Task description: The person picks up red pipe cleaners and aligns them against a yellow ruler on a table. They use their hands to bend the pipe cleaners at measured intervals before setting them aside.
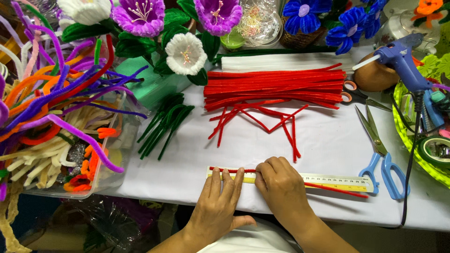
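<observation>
1. A single red pipe cleaner (328, 188) lies along the yellow ruler (328, 180) near the front edge of the counter (328, 140); its left end shows by the ruler's left end and its right end reaches just short of the ruler's right end
2. The left hand (220, 199) lies flat on the ruler's left part, fingers (227, 180) straight and close together, pressing ruler and stem down
3. The right hand (281, 182) sits just beside it, fingers curled and bunched over the stem; whether they pinch it I cannot tell
4. By the look of it, the work is at the measuring stage: the stem is uncut, and the blue-handled scissors (382, 159) lie untouched to the right
5. A few loose red pieces (262, 119) lie mid-counter; the red bundle (276, 86) behind them is large, so most appears left to do
6. Open room: bare cloth between hands and loose pieces
7. Edges: the ruler lies near the front edge; a clear tub of mixed stems (61, 131) crowds the left, a glue gun (403, 58) and its cord the right
</observation>
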